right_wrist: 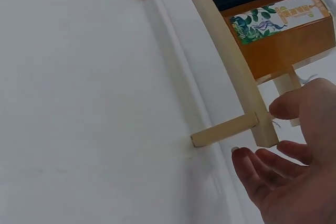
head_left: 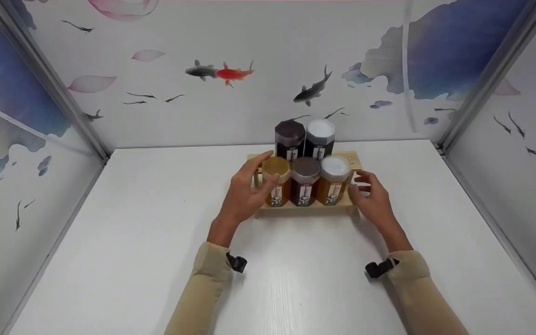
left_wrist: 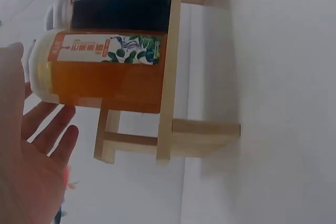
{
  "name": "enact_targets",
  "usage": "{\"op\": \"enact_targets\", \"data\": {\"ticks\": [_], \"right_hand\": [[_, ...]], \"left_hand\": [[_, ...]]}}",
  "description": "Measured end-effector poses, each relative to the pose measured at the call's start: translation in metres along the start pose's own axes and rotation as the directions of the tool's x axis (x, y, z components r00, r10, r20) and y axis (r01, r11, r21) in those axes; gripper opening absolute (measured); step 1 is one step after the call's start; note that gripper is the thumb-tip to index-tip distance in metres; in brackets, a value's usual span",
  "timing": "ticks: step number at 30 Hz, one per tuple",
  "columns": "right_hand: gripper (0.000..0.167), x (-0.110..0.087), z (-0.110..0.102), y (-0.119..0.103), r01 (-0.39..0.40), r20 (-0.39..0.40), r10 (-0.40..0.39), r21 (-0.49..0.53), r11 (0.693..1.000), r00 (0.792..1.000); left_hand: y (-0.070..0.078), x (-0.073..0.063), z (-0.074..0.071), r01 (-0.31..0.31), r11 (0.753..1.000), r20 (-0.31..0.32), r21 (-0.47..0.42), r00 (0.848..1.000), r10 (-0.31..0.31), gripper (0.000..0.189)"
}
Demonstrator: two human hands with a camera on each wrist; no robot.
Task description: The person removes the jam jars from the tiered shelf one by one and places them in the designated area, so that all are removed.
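My left hand (head_left: 244, 190) is around the lid of an amber jar (left_wrist: 110, 87) at the left end of the front row, thumb in front and index finger behind. Its other fingers hang loosely curled beside the jar. A dark jar (head_left: 304, 186) and another amber jar (head_left: 333, 186) with a white lid stand upright beside it on a small wooden rack (head_left: 305, 208). My right hand (head_left: 372, 197) is at the rack's right end, holding nothing. In the right wrist view its thumb is close to the rail; whether it touches I cannot tell.
On the rack's back level stand a dark-lidded jar (head_left: 290, 137) and a white-lidded dark jar (head_left: 320, 137). The rack stands on a white table (head_left: 156, 223) near the back panel (head_left: 258, 111), which has painted fish. Printed side panels flank the table.
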State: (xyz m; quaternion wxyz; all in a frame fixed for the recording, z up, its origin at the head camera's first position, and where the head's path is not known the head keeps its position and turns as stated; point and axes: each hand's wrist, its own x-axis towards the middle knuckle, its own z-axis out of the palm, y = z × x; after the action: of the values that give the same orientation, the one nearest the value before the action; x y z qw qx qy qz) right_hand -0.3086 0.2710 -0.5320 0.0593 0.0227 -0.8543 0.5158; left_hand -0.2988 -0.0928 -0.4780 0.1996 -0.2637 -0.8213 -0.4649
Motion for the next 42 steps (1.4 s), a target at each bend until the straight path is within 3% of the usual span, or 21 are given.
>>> {"op": "enact_targets", "data": {"ticks": [6,13,22,28,34,42], "right_hand": [[0.060,0.000,-0.003,0.007,-0.050,0.048,0.052,-0.046,0.998,0.997],[0.062,-0.003,-0.005,0.011,-0.087,0.075,0.083,0.054,0.995,0.994],[0.058,-0.007,-0.002,0.014,-0.109,0.078,0.100,0.113,0.988,0.992],[0.060,-0.005,0.000,0.010,-0.118,0.091,0.107,0.117,0.986,0.990],[0.059,-0.004,0.000,0.010,-0.114,0.085,0.105,0.116,0.987,0.991],[0.055,-0.004,0.001,0.009,-0.104,0.054,0.098,0.111,0.988,0.994]], "left_hand": [[-0.013,-0.001,0.017,0.003,0.995,-0.004,-0.095,1.000,-0.004,0.045],[-0.018,-0.006,0.030,0.037,0.988,-0.034,-0.150,0.999,-0.042,0.045],[-0.015,-0.012,0.036,0.101,0.981,-0.019,-0.166,0.994,-0.106,0.062],[-0.011,-0.009,0.033,0.103,0.988,-0.037,-0.114,0.994,-0.108,0.064],[-0.009,-0.008,0.027,0.047,0.997,-0.061,-0.067,0.997,-0.051,0.063],[-0.011,-0.007,0.007,0.035,0.998,-0.093,-0.051,0.995,-0.039,0.061]]}}
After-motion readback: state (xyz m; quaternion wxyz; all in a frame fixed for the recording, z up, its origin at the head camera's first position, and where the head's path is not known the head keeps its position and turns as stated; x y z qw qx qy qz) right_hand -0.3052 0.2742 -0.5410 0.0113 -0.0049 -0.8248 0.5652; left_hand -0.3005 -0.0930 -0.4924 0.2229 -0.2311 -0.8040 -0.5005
